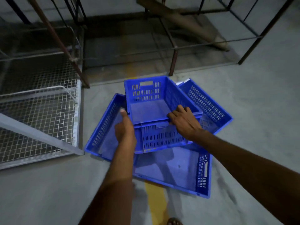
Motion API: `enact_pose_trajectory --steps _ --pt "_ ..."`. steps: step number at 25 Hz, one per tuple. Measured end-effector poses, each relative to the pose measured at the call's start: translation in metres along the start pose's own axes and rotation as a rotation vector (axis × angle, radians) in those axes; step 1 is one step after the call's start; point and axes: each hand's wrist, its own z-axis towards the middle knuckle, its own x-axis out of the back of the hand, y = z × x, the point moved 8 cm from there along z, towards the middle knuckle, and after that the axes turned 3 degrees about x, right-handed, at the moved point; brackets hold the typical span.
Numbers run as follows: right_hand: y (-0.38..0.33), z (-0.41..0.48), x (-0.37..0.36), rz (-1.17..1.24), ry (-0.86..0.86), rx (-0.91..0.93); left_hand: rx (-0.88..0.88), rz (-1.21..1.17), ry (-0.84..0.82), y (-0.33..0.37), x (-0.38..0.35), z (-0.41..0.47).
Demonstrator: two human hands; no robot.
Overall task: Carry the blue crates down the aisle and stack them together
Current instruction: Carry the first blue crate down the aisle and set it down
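Both our hands are on a small blue crate held above a wide blue crate on the aisle floor.

Our right hand (184, 121) curls over the near rim of the small blue crate (150, 109), fingers closed on the edge, though the fingertips are hidden inside the crate. Our left hand (125, 127) sits at its near left corner, thumb pointing up along the wall; the other fingers are behind the crate, so we cannot tell whether they grip it. The small crate sits tilted and askew over the wide blue crate (186, 169), covering its middle, and we cannot make out whether the two touch. A third blue crate (206, 101) shows only partly behind, at the right. A wire-mesh cage (39, 117) is cut off at the left edge, and dark metal racks (172, 46) blur into shadow beyond.
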Motion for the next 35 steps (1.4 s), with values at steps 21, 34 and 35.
enact_pose_trajectory --steps 21,34,35 --pt "0.178 -0.239 0.221 0.599 -0.36 -1.172 0.043 0.325 -0.426 0.046 0.004 -0.281" --pt "0.065 -0.548 0.381 0.45 -0.133 -1.433 -0.773 1.141 -0.484 0.067 -0.031 -0.486" --pt "0.058 -0.587 0.386 0.534 -0.09 -1.542 -0.856 1.136 -0.546 0.06 -0.041 -0.521"
